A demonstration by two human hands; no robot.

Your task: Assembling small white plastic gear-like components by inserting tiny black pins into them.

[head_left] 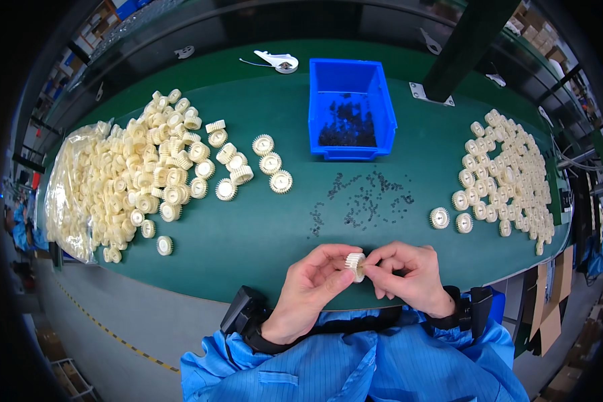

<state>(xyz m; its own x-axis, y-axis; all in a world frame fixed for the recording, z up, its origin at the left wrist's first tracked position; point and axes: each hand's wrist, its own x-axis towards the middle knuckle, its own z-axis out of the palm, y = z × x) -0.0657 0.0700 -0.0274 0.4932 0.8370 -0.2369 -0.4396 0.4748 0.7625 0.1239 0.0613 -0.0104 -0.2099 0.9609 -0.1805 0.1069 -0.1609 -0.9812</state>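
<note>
My left hand [307, 285] grips a cream plastic gear [352, 262] between thumb and fingers, just above the table's near edge. The gear stands on its side, with its toothed rim toward the left fingers. From the right, my right hand [412, 273] pinches at the gear's face, thumb and forefinger pressed together; whatever may be between those fingertips is too small to make out. Beyond both hands, tiny black parts [365, 209] lie scattered on the green table [248, 234].
A blue bin [345, 76] with more black parts stands at the back centre. Heaped gears [141, 181] spill from a clear plastic bag [67, 201] on the left. Many gears [506, 174] lie spread at right. A white tool [278, 61] and a dark post [465, 50] are behind.
</note>
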